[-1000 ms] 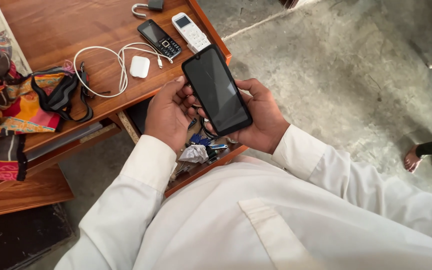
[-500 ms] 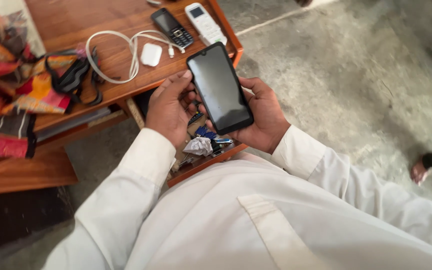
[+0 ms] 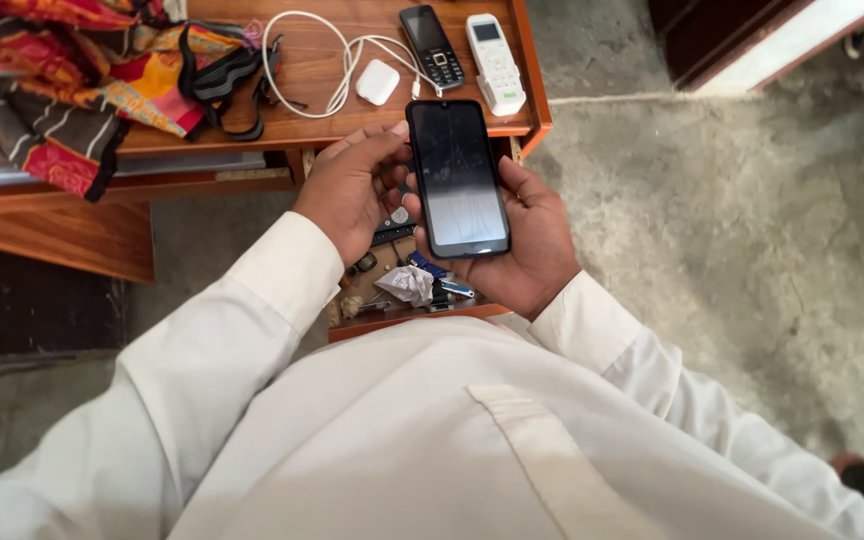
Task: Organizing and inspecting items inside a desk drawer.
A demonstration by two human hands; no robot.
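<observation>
My right hand (image 3: 522,235) cups a black smartphone (image 3: 457,178) from beneath, screen up and dark, fingers curled round its right edge. At 9 o'clock of it my left hand (image 3: 352,190) pinches its left edge — thumb near the top corner. Below both, an open drawer (image 3: 422,318) holds crumpled paper (image 3: 407,284) and small bits. At 12 o'clock, on the wooden table (image 3: 322,125), lie 2 keypad phones — 1 black (image 3: 432,46), 1 white (image 3: 495,62) — a white earbud case (image 3: 377,81) and a white cable (image 3: 302,60).

Phone (image 3: 458,178): glossy black glass, reflective, in hands. Bench (image 3: 312,125): smooth varnished wood. Cloth (image 3: 72,70) at 10 o'clock: matt patterned fabric. Earbud case (image 3: 377,82): glossy white plastic. Crumpled paper (image 3: 407,284) below. Floor (image 3: 732,220): rough concrete.
</observation>
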